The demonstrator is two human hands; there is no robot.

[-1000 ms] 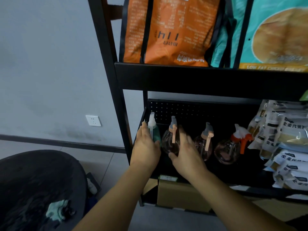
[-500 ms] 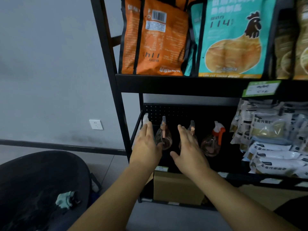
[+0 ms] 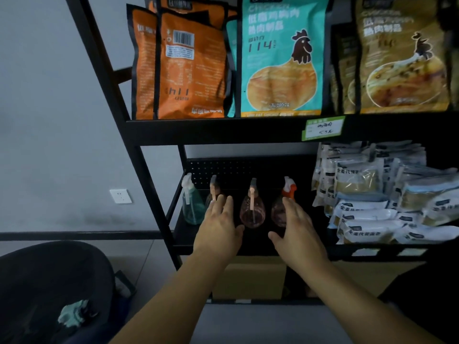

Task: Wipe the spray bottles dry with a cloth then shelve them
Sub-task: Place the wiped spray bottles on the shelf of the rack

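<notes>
Four spray bottles stand upright in a row on the lower shelf (image 3: 183, 234). At 9 o'clock is the teal bottle (image 3: 192, 207) with a white head; next a clear bottle (image 3: 214, 192) with a peach trigger, partly hidden by your left hand (image 3: 218, 229); then a pinkish clear bottle (image 3: 252, 211); at 3 o'clock the orange-trigger bottle (image 3: 285, 199), behind your right hand (image 3: 296, 227). Both grips are slack, fingers extended, holding nothing. The cloth (image 3: 73, 315) lies at 7 o'clock.
</notes>
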